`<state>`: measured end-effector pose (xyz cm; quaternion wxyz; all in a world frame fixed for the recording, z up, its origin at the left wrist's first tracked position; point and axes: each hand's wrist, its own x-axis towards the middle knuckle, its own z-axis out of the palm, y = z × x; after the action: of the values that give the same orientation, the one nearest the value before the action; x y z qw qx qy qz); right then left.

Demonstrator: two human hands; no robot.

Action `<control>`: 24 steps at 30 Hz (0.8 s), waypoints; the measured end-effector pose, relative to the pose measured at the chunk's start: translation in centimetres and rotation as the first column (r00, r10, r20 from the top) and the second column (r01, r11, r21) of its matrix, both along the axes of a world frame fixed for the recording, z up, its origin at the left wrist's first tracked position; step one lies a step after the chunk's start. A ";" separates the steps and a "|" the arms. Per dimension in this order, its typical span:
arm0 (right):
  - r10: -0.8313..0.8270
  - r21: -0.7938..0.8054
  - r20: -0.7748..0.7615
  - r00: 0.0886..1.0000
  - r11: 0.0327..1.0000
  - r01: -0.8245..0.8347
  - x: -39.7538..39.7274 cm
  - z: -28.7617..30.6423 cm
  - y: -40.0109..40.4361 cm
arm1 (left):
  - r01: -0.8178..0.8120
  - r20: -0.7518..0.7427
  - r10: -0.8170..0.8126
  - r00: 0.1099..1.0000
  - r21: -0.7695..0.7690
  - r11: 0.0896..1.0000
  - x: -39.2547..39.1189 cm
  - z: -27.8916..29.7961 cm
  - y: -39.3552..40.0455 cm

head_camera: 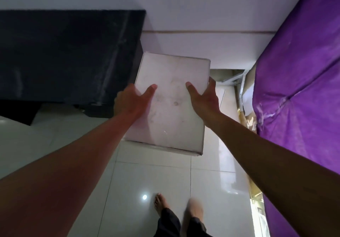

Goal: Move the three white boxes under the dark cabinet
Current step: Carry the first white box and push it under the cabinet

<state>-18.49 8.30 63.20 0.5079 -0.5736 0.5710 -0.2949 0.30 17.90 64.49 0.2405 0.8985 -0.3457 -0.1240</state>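
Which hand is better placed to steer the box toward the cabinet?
Left, probably. The left hand grips the white box on the edge facing the dark cabinet; the right hand holds the far edge, beside the purple bed.

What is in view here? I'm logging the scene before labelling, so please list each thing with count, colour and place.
white box: one, white with smudges on top, held in the air at the centre of the view, right of the cabinet
dark cabinet: one, black, upper left, against the wall
bed cover: one, purple, along the right edge
floor tiles: many, glossy white, lower middle, with a bright light reflection
wall: one, pale, across the top
clutter under the bed: count unclear, pale and brownish, in the gap right of the box
left hand: one, gripping the box's left edge, thumb on top
right hand: one, gripping the box's right edge, thumb on top
feet: two, bare, bottom centre, dark trousers above them
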 end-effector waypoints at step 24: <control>0.428 -0.191 0.058 0.902 0.891 -0.411 29.8 16.7 22.7 | -0.268 0.026 0.277 0.960 -0.186 0.945 26.5 16.7 27.6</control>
<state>11.32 30.99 79.94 0.5349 -0.7104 0.3799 -0.2548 26.76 45.54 81.19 0.3269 0.9150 -0.2340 -0.0342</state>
